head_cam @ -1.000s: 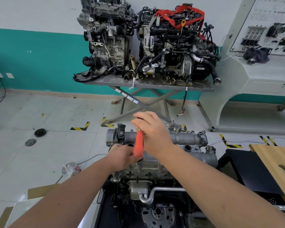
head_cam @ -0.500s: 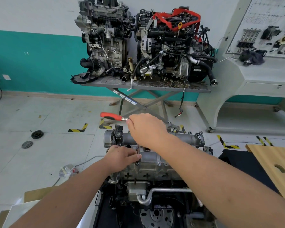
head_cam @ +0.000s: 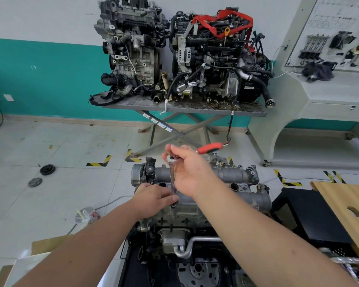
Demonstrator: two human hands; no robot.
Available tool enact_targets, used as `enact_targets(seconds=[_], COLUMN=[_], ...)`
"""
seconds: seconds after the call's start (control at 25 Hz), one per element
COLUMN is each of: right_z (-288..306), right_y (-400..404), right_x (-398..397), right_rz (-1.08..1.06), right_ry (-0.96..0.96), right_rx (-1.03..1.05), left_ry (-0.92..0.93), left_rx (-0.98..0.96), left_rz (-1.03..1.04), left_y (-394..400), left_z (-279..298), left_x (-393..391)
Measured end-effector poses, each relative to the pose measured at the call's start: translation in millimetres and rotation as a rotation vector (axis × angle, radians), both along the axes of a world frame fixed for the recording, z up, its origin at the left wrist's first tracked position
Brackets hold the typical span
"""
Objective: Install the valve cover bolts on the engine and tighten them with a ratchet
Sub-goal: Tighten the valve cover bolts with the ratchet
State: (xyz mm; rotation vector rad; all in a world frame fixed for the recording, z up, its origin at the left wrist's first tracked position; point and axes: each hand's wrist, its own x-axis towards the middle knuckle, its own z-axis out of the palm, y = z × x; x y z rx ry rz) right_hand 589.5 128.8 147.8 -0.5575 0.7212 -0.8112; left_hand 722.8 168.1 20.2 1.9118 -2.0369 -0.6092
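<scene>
behind the work area sat a scissor-leg metal table (head_cam: pixel 195 109) w/ two other engines on it, a bare grey one (head_cam: pixel 131 48) on the left and a hose-covered one w/ a red strap (head_cam: pixel 218 56) beside it. white bench (head_cam: pixel 330 96) off to the right w/ a parts board (head_cam: pixel 338 36) above. wooden panel w/ a hole (head_cam: pixel 348 206) at the right edge, two dark round discs (head_cam: pixel 47 169) on the floor tiles to the left, cardboard (head_cam: pixel 48 244) bottom left.

the engine (head_cam: pixel 197 195) being worked on was right in front, low in the head view, valve cover facing up. both forearms reached fwd over it and the right arm hid a good chunk of the cover.

right hand (head_cam: pixel 190 172) was up above the cover, fingers curled round the ratchet (head_cam: pixel 172 159) at its head end, red handle (head_cam: pixel 210 147) sticking out past the hand to the right. a chrome extension (head_cam: pixel 172 181) ran straight down from the head to the cover.

left hand (head_cam: pixel 153 198) sat low on the cover, fingertips pinching the bottom of the extension near the socket. the bolt itself was hidden under the socket, couldn't tell how far in it was.
</scene>
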Motion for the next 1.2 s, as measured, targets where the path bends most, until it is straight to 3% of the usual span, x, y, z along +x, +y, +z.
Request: enact_targets(seconds=[0.08,0.16,0.28,0.36,0.44,0.52,0.64,0.8,0.88,0.92,1.08,1.2], right_z=[-8.6,-16.6,-34.4,-41.2,-37.4,-27.3,-10.7,11.8,20.2,24.7,30.1,15.4], right_y=[3.1,7.8,1.3,-8.3,-12.1,-11.9,-6.2,-8.8,-12.9,-14.4,-8.8,2.5], right_x=[0.7,-0.8,-7.0,-8.2,-8.0,-8.2,-4.8,2.0,4.2,4.5,0.2,-0.4], right_rz=[-0.066,-0.042,-0.207,-0.299,-0.257,-0.199,-0.061,0.195,0.337,0.391,0.378,0.297], right_ry=[-0.02,0.172,0.7,0.851,0.994,1.264,1.575,1.663,1.666,1.559,0.722,0.34], right_rx=[-0.142,-0.417,-1.181,-1.678,-1.906,-1.996,-1.946,-1.834,-1.578,-1.371,-0.458,-0.195], left_ry=[0.0,0.001,0.002,-0.003,0.104,0.161,0.003,0.002,0.028,0.022,0.014,0.019], left_rx=[-0.001,0.01,0.001,-0.016,-0.034,0.005,-0.002,0.01,-0.001,-0.012,-0.025,-0.02], left_rz=[0.008,0.009,0.007,0.023,0.046,-0.005,-0.022,0.002,-0.005,-0.021,-0.009,-0.007], left_y=[0.5,0.7,-0.8,-1.5,-1.2,0.4,1.8,1.2,0.9,1.2,1.8,2.0], left_z=[2.1,2.2,1.1,-2.0,-2.7,2.1,7.1,0.6,1.3,2.8,3.1,1.3], left_x=[-1.2,-1.4,0.1,-0.3,-2.3,-1.2,-2.5,-1.0,-1.2,-0.9,-2.0,-0.7])
